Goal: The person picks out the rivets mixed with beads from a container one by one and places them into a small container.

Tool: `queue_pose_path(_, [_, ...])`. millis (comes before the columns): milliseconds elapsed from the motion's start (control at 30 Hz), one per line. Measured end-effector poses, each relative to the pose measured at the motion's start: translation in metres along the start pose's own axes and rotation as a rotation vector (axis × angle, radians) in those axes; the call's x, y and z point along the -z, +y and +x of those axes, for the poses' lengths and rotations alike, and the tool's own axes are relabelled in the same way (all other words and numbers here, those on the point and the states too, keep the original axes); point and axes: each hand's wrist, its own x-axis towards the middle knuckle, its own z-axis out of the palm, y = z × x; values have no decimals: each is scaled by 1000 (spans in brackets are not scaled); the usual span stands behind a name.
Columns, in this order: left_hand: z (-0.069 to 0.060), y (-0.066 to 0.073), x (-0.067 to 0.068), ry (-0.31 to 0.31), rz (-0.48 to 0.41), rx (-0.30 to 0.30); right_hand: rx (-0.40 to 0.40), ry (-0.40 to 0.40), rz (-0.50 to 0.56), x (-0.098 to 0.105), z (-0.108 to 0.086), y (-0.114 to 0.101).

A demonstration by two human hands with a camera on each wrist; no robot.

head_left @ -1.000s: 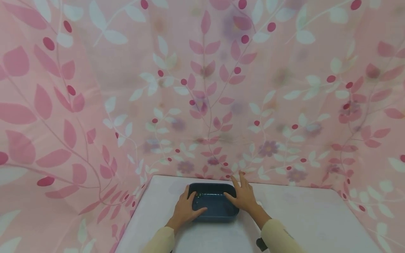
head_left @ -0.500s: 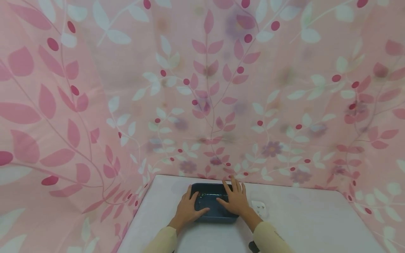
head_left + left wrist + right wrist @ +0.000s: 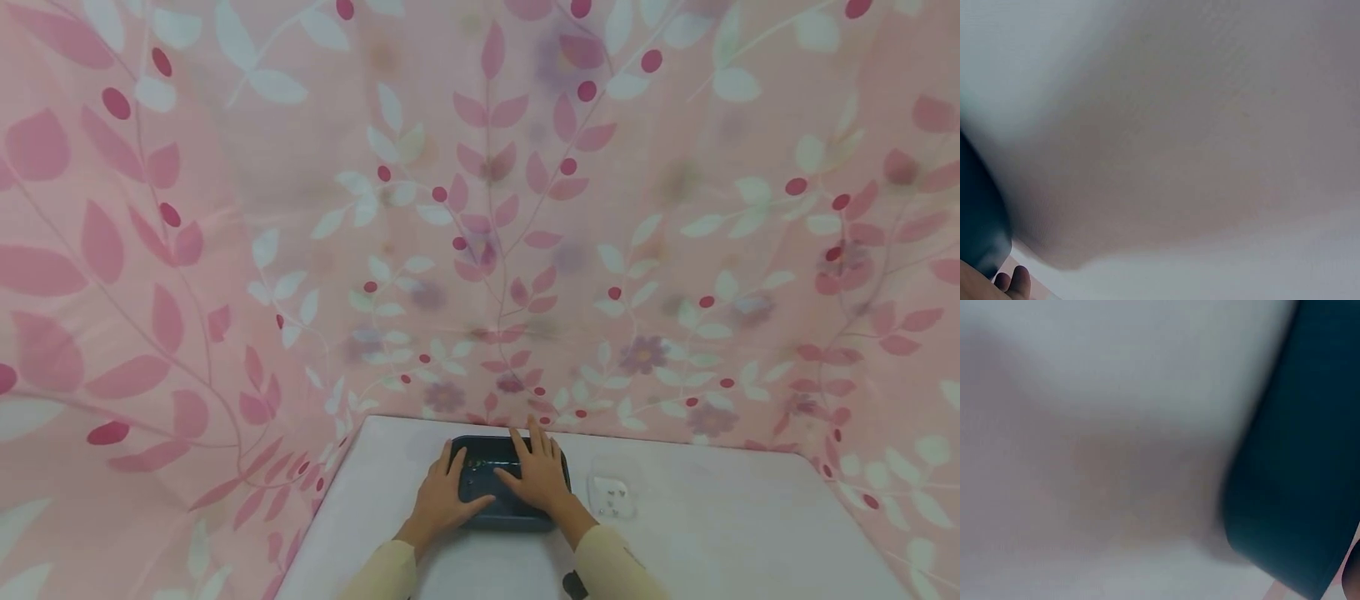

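Both the left hand [image 3: 441, 498] and the right hand [image 3: 542, 479] are at a dark teal-blue rectangular tray with rounded corners [image 3: 513, 524], which sits in the lower middle of the head view, on a table covered in plain white [image 3: 735, 517]. Left one's at the tray's left side, fingers pretty straight up along the rim and the thumb stuck out sideways over the near part. Right one's got its fingers loose and spread over the right part of the tray, pointing up the frame. Neither looks clenched; can't really tell how hard either is pressing, if at all.

Inside the tray, toward its upper left, there's a bunch of tiny bits [image 3: 471, 466], too small to make out. Just right of the tray is a clear, squarish plastic container [image 3: 598, 490] with a few small grey pieces [image 3: 612, 493] in it.

Wrist cams don't add a ton: tray wall at the lower left of the left one, with a couple of fingertips [image 3: 1020, 282] by it, and tray wall down the right side of the other. Pink leafy floral cloth [image 3: 487, 250] fills the whole upper part of the head view, btw.
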Motion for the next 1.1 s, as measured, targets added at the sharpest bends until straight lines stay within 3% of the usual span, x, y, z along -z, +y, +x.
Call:
queue_pose_path(367, [2,3,-1,-22,-13,5,-11,122,63,-22,4,-20])
queue_pose_path(567, [3,3,2,-14,-30,9,-2,280,152,-34,13,-35])
queue_pose_path(633, [3,1,2,-19,-29,13,-28,293,206,-36,17,-40])
queue_pose_path(700, [4,-1,2,-30,-19,15,-77,250,256,-39,20,-43])
queue_pose_path(833, [7,-5,3,-40,-4,17,-138,93,363,-41,22,-47])
queue_pose_path(1100, [3,-3,-3,-16,-17,-29,-150,-173,504,-48,20,-46])
